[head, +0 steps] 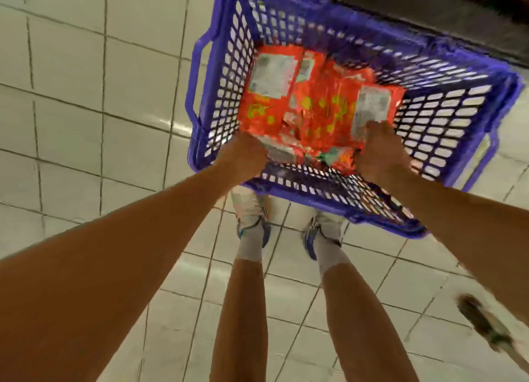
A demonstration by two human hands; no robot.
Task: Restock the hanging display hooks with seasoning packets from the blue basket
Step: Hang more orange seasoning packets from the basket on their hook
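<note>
Down on the pale tiled floor [86, 109] at far left, we see grout lines running under the blue basket [446, 118], which sits just ahead of our feet. Moving right, our left hand [243, 157] reaches over the basket's near rim at its left corner, fingers curled down among the seasoning packets [315, 107]; the blur keeps us from telling whether it grips a packet or only presses on one. The packets are orange-red with yellow marks and pale label panels, lying in a loose heap across the basket's bottom, between our two hands and beyond them toward the far wall. Below the basket, our two shoes [253, 218] and white socks stand on the tiles, the left toe partly under the basket's near edge. Further right, our right hand [382, 152] is inside the basket, its fingers curled round the near end of a packet with a pale label [372, 104]. At top right a dark shelf base [400, 6] borders the basket.
</note>
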